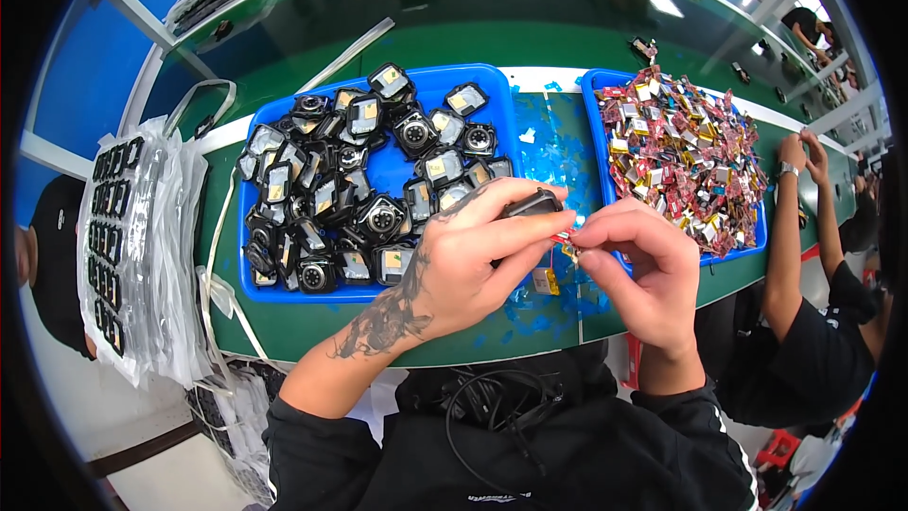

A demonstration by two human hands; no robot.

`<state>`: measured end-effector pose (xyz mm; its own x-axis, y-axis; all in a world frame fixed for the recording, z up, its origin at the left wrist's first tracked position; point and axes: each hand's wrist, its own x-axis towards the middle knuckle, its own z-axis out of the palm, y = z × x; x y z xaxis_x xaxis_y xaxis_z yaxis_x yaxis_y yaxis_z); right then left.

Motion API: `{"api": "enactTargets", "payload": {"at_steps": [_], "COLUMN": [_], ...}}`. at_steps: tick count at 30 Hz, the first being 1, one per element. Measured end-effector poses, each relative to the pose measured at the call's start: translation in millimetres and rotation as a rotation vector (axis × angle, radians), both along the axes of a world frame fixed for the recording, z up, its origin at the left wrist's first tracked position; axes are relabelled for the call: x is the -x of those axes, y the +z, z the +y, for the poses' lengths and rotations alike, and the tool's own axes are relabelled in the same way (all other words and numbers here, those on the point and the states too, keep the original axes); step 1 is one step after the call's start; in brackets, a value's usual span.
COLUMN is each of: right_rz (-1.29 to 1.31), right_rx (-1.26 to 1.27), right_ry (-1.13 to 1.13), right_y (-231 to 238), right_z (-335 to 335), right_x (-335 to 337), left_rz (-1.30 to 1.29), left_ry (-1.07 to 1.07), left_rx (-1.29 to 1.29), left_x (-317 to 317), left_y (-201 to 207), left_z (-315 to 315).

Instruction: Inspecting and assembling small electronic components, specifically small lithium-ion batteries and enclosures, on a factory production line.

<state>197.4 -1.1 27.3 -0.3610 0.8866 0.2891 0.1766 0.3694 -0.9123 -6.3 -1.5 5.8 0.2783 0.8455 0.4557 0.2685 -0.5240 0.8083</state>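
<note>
My left hand is closed around a black watch case, held between the two trays. Thumb and forefinger of my right hand pinch a small red circuit part at the near side of the case. Just below it hangs a small silver and yellow battery; the fingers partly hide how it is joined. On the left, a blue tray holds many black watch cases. The blue tray on the right is heaped with small red circuit boards with batteries.
Scraps of blue film litter the green bench between the trays. Stacked plastic trays of dark parts stand at the left. Beyond the bench runs a green conveyor with scattered parts. A co-worker's arms reach in at the right.
</note>
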Motion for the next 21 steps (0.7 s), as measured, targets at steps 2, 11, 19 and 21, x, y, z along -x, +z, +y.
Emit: {"api": "enactTargets", "payload": {"at_steps": [2, 11, 19, 21], "right_rz": [-0.083, 0.187, 0.222, 0.249], "right_rx": [-0.076, 0.211, 0.271, 0.296], "right_ry": [0.010, 0.075, 0.029, 0.009], "right_y": [7.9, 0.6, -17.0, -16.0], "right_z": [1.7, 4.6, -2.4, -3.8], "right_x": [0.8, -5.6, 0.6, 4.4], "left_rz": [-0.015, -0.244, -0.518, -0.545], "left_ry": [-0.031, -0.248, -0.253, -0.242], "left_rx": [0.053, 0.387, 0.801, 0.819], "left_x": [2.0, 4.1, -2.5, -3.3], "left_y": [-2.1, -0.7, -4.9, -5.7], "left_z": [1.9, 4.1, 1.1, 0.3]}}
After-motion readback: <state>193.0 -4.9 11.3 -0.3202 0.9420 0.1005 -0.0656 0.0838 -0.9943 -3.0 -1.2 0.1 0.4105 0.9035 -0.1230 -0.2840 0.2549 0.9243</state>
